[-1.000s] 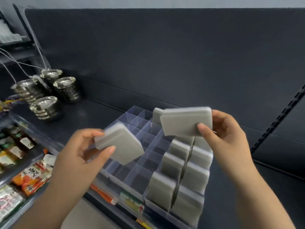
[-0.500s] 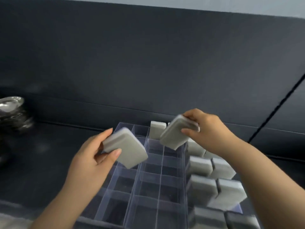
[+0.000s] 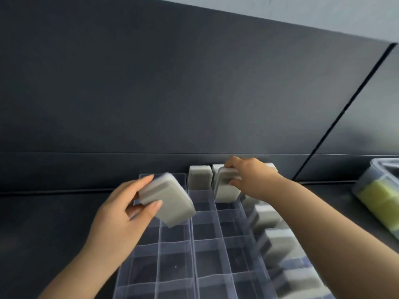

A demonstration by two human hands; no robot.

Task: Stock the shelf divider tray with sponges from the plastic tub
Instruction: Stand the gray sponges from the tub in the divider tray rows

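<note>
I see L hand (image 3: 121, 214) pinching a grey sponge (image 3: 167, 199), thumb vs fingers, tilted over the tray (image 3: 192, 240), back-left cells. R hand (image 3: 250, 180) grips a second sponge (image 3: 226, 187) upright at the back row, just beside a standing sponge (image 3: 199, 178). More sponges (image 3: 278, 240) fill the right side. Tub (image 3: 376, 186) sits far right w/ yellow sponges inside.

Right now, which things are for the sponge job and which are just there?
For the job: left hand holding a tilted sponge; right hand pinching an upright sponge; divider tray; plastic tub.
Just there: dark shelf; back panel.
</note>
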